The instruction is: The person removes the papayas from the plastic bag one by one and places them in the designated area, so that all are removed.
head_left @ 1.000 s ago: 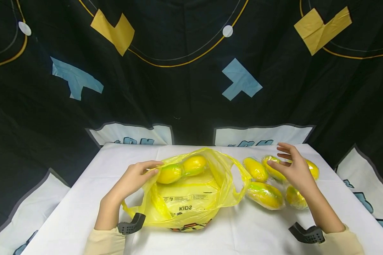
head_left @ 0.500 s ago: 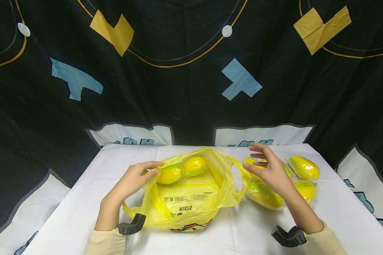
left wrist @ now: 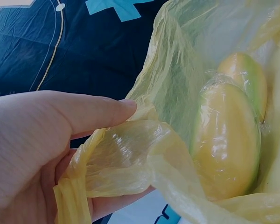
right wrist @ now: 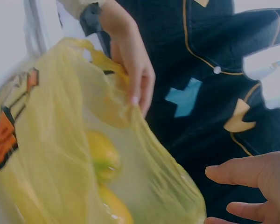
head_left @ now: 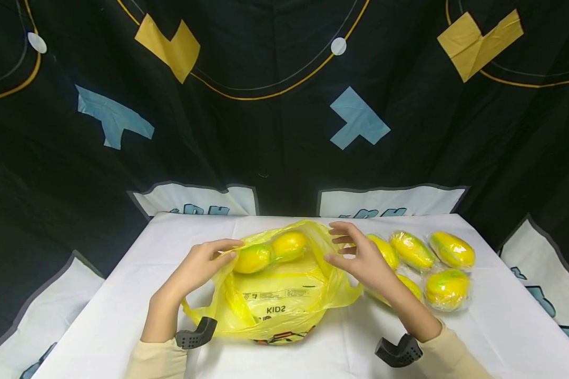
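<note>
A yellow plastic bag lies with its mouth open towards me. Inside are two plastic-wrapped mangoes, a nearer one and one behind it. My left hand pinches the bag's left rim between thumb and fingers; the left wrist view shows the thin film gathered in its grip. At the bag's right side my right hand hovers with spread, slightly bent fingers. Nothing shows between those fingers in the right wrist view, where the hand is beside the bag's rim.
Several more wrapped mangoes lie on the white table to the right of the bag, two of them partly behind my right hand and forearm. A black cloth backdrop hangs behind the table's far edge.
My right hand has moved left from above the loose mangoes to the bag's right rim, uncovering the mangoes on the far right. The left hand and the bag's left side stay in place.
</note>
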Demonstrator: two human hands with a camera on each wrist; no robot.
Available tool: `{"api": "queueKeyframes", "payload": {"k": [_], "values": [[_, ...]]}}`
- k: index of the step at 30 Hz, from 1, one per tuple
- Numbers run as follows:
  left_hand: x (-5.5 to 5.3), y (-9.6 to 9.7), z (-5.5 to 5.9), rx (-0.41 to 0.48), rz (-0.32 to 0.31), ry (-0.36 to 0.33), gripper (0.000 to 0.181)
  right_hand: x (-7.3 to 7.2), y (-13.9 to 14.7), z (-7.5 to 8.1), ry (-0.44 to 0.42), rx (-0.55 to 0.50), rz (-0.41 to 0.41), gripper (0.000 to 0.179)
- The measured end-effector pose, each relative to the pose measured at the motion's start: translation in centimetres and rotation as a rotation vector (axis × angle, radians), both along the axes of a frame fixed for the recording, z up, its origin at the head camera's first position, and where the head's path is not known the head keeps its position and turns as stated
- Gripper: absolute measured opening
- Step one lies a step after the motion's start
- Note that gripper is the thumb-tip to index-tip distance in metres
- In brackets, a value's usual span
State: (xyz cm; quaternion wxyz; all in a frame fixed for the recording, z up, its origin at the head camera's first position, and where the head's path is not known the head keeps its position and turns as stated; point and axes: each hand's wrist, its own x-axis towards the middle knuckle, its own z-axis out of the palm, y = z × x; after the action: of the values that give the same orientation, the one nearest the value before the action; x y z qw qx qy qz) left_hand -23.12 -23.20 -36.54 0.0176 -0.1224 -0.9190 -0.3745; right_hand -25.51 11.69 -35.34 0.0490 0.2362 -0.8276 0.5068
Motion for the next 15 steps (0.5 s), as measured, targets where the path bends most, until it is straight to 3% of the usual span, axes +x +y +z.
{"api": "queueKeyframes", "payload": {"k": [8, 15], "values": [[-0.1, 0.1, -0.2, 0.005, -0.008, 0.004, 0.033, -0.9, -2.8, -1.2, -0.033, 0.050, 0.034, 0.062], [-0.1, 0.0, -0.2, 0.003, -0.009, 0.007, 0.033, -1.5, -5.2, -1.9, -0.079, 0.091, 0.119, 0.060]]}}
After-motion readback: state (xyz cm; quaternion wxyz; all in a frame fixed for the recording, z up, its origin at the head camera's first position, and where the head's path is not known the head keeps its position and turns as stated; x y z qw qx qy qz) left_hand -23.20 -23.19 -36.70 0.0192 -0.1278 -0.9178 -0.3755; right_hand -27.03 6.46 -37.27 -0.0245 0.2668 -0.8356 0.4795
